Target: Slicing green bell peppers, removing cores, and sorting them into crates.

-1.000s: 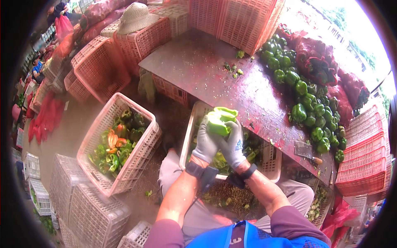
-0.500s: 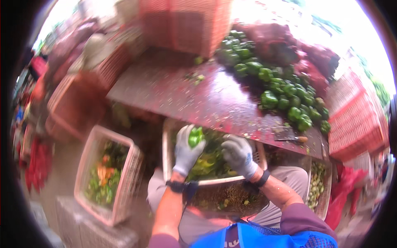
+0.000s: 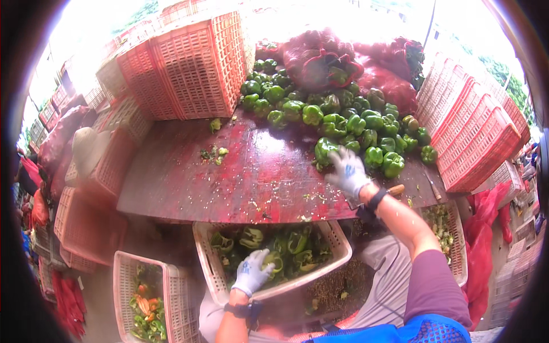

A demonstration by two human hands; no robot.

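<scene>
My left hand [image 3: 251, 271], in a white glove, rests low inside a pale crate [image 3: 337, 243] on my lap, its fingers on cut green pepper halves [image 3: 286, 246]. My right hand [image 3: 347, 170], gloved too, reaches out over the dark red table [image 3: 240, 171] with fingers spread. It touches a green pepper [image 3: 325, 150] at the near edge of a big pile of green peppers [image 3: 354, 120]. I cannot see anything gripped in either hand.
Stacked pink crates stand at the back left [image 3: 189, 63] and at the right [image 3: 474, 131]. Red mesh sacks [image 3: 343, 57] lie behind the pile. A knife with a wooden handle [image 3: 394, 190] lies near my right wrist. A crate of scraps [image 3: 148, 297] sits low left.
My left hand has dropped the pepper it held and now lies in the lap crate. My right hand has moved from the crate forward to the pile. The view has tilted toward the table.
</scene>
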